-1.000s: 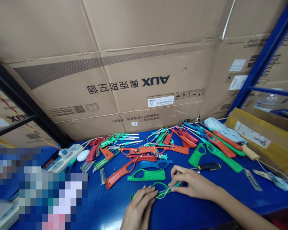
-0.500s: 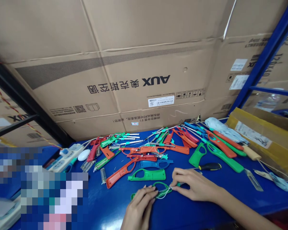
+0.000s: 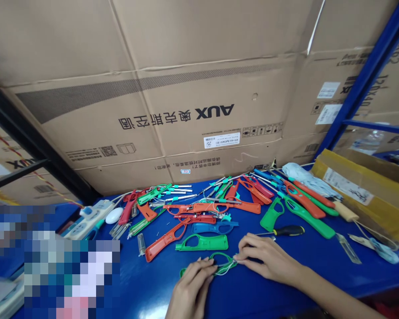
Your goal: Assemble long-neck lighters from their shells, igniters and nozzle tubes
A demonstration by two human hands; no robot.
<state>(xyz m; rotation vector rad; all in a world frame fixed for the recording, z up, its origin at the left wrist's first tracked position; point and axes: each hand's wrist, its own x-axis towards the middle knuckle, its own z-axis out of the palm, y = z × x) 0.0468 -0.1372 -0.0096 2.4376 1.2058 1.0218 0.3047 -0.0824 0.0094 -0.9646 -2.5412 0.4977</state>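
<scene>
Lying on the blue table, a green lighter casing (image 3: 232,264) with a trigger loop is partly covered by both hands. My left hand (image 3: 194,277) grips its handle end, fingers closed over it. White wire (image 3: 223,273) runs along the near side of the loop. With thumb and fingertips pinched, my right hand (image 3: 269,258) holds the casing's front end, where a small piece is mostly hidden. Just beyond the hands lies an empty green half shell (image 3: 213,242). A blue lighter casing (image 3: 206,227) rests behind that.
A screwdriver (image 3: 291,230) lies beyond my right hand. Several red and orange lighters (image 3: 249,207) are piled at the back. Assembled lighters (image 3: 310,219) lie at right before a yellow-taped box (image 3: 379,186). A power strip (image 3: 83,226) is at left; cardboard (image 3: 173,97) forms the back.
The view has shifted slightly, so everything sits a little further left. Both hands keep their hold on the green lighter casing, with hardly any movement.
</scene>
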